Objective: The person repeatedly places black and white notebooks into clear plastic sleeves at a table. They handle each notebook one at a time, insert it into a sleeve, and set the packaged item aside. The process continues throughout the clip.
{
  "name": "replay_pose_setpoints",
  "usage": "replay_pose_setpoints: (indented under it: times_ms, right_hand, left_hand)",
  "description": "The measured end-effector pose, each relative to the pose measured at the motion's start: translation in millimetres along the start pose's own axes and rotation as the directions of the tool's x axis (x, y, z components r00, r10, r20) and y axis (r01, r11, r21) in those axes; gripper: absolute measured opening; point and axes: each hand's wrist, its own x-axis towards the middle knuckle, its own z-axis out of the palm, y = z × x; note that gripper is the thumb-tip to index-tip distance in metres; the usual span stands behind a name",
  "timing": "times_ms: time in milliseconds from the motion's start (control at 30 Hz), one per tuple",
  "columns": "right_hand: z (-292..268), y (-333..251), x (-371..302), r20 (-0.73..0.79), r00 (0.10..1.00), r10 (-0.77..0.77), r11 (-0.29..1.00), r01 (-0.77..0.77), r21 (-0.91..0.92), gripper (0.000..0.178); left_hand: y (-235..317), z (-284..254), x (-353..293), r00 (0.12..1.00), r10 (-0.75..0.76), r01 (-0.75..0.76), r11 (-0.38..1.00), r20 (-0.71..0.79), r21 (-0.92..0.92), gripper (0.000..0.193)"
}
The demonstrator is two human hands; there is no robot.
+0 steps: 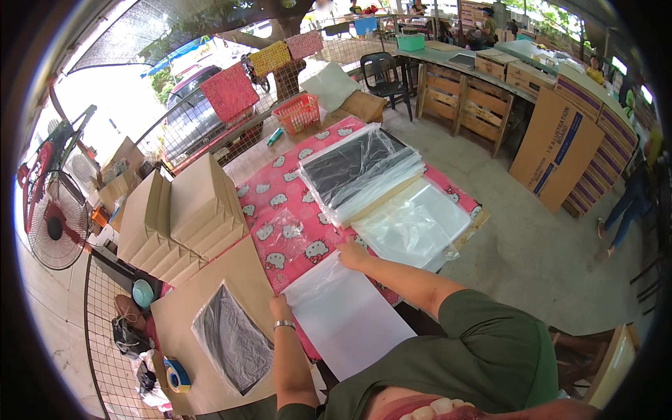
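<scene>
Work seems partway, left hand and right hand clamping fingers on the white sheet, black sheets beyond it bagged, clear bags to its right seemingly unfilled.

You hold the frosted sheet with your left hand and right hand, but the fingertips under its far edge don't show clearly. Your green shirt is cut off by the lower edge. The walker at right blurs into shadow; the distant seated person is too small to read.
</scene>
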Motion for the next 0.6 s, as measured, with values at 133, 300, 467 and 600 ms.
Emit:
replay_pose_setpoints:
  times_ms: [133,300,467,600]
  right_hand:
    - [-31.2,-20.2,-12.7,0.008,0.996,-0.085,0.994,0.086,-0.068,0.034]
    - [-51.8,-16.1,-31.3,-0.226,0.935,-0.273,0.962,0.267,-0.057,0.028]
    - [-120.8,-47.0,-51.0,-0.201,0.936,-0.289,0.905,0.336,0.261,0.024]
    - [-201.9,-90.1,-93.7,-0.042,0.953,-0.300,0.719,0.255,0.647,0.036]
  left_hand:
    - [14.7,-12.2,-11.4,0.999,-0.042,0.042,0.996,-0.003,-0.077,0.022]
    - [45.9,-34.1,-41.1,1.000,-0.010,0.003,0.921,-0.017,-0.389,0.011]
    - [112.0,-90.8,-85.2,0.999,0.043,-0.039,0.852,-0.004,-0.523,0.012]
    - [191.5,-135.0,-138.2,0.983,0.176,-0.106,0.754,0.043,-0.648,0.016]
